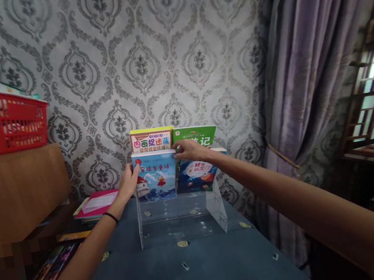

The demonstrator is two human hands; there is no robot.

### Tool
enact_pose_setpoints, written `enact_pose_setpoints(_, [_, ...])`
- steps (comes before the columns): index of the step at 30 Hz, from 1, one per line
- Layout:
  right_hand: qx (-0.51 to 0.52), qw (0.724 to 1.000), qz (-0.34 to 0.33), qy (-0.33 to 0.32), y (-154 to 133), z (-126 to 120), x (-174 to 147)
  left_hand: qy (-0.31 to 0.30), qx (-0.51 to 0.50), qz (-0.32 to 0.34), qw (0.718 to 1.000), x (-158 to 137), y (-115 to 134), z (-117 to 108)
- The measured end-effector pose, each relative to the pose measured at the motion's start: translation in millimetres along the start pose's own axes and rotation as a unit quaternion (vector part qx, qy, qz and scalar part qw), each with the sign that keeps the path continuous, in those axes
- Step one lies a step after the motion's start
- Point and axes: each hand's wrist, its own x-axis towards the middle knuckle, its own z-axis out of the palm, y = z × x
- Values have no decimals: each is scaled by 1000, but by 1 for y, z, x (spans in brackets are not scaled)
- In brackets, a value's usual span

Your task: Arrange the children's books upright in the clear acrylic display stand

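A light blue storybook [156, 179] stands upright in a clear acrylic book stand [174, 210]. My left hand [129, 179] grips its left edge, thumb on the front cover. At its top right corner my right hand [191, 150] is closed, fingers pinching the cover's edge. To the right, a dark blue storybook [196, 179] leans slightly tilted in the same row, partly under my right wrist. Behind them, on a higher tier, stand a picture book with a yellow top edge [150, 139] and a green book [203, 132], the latter partly hidden by my right hand.
The stand rests on a dark blue patterned tablecloth [196, 273], near the wallpapered wall [177, 64]. Stacked books, one with a pink cover [100, 201], lie at the left. A red basket [20, 121] sits on a wooden cabinet [18, 189]. Purple curtains [308, 89] hang at the right.
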Motion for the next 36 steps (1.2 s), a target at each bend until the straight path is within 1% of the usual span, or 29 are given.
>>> enact_pose_setpoints(3, [4,1000,-1,21,4,-2,-8,2,0,4,1000,0,-3,1])
enact_pose_setpoints(5, [13,999,-16,49,7,-4,-18,5,9,8,1000,0,-4,1])
enact_pose_setpoints(9, [17,988,-56,143,18,-5,-46,12,21,8,1000,-2,-4,2])
enact_pose_setpoints(12, [-7,977,-63,205,29,-4,-71,11,17,0,1000,-3,-5,5])
enact_pose_setpoints(14, [-23,970,-68,233,38,-2,-85,12,5,-2,1000,-5,-7,6])
enact_pose_setpoints(17, [-39,962,-72,260,49,3,-101,29,-24,2,999,-9,-14,7])
enact_pose_setpoints(20, [-39,954,-84,285,52,15,-115,63,-45,2,997,-19,-25,5])
enact_pose_setpoints(22, [-26,952,-107,285,48,28,-126,80,-45,-14,996,-30,-35,1])
enact_pose_setpoints(24, [-4,954,-136,269,41,46,-138,82,-37,-42,995,-44,-48,-4])
enact_pose_setpoints(28, [59,961,-175,207,26,95,-164,63,-15,-82,995,-78,-76,-13])
enact_pose_setpoints(33, [154,969,-134,142,14,165,-189,45,2,-150,988,-132,-109,-17])
enact_pose_setpoints(36, [178,971,-123,104,10,193,-189,37,16,-155,987,-155,-117,-15])
